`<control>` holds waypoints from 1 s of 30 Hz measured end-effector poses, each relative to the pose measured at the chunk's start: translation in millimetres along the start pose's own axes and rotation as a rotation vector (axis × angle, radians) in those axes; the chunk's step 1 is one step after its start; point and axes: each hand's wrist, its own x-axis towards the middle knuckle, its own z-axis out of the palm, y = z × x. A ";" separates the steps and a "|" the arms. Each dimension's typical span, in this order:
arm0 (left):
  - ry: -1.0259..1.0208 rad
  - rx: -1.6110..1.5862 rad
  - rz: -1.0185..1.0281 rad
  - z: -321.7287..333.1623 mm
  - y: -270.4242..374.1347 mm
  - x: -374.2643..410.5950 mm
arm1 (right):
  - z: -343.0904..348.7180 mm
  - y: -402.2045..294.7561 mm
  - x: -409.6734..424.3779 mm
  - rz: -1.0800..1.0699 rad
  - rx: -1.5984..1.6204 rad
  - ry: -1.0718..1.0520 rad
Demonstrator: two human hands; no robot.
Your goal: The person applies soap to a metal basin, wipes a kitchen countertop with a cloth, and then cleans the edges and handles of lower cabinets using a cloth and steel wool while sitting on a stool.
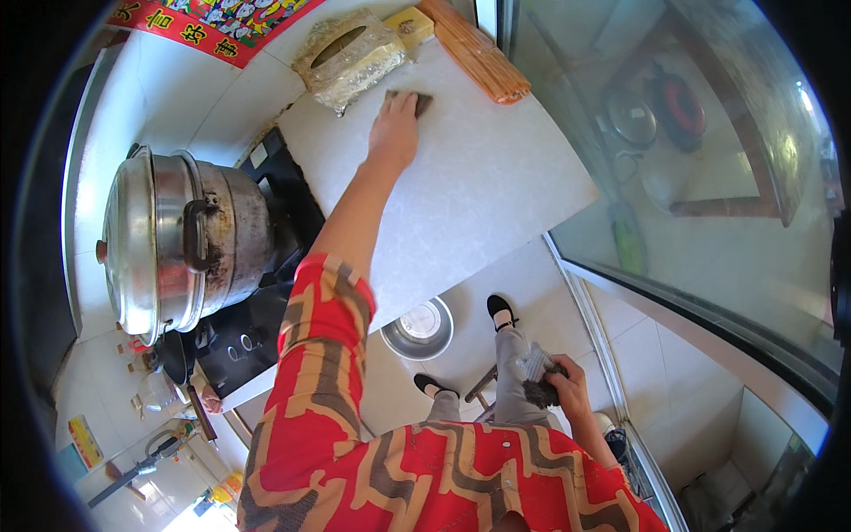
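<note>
My left hand (394,133) reaches across the pale countertop (452,179) and presses a dark brown, sponge-like pad (423,104) flat on it. Just beyond that hand stands a clear patterned tissue box (356,56) with an oval opening. Low at my right side, off the counter, my right hand (573,386) grips a crumpled grey-white cloth (534,361) along with a dark, rough wad (542,394) that looks like a scouring pad.
A large metal steamer pot (179,246) sits on the black stove (233,346) to the left. A yellow box (410,26) and a bundle of thin orange-brown sticks (479,53) lie at the counter's back. Below are a metal basin (425,332) and a stool (482,389); a glass partition (678,159) borders the right.
</note>
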 end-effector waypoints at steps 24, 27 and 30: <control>0.010 0.053 0.081 9.8 -19.4 9.4 | 1.8 -14.6 13.5 0.015 0.037 -0.044; 0.045 0.059 -0.027 10.1 -22.9 56.7 | 8.1 -12.6 21.4 -0.051 0.033 -0.075; 0.040 0.009 -0.011 12.5 -11.4 39.5 | 7.6 -13.5 11.0 0.008 -0.004 -0.072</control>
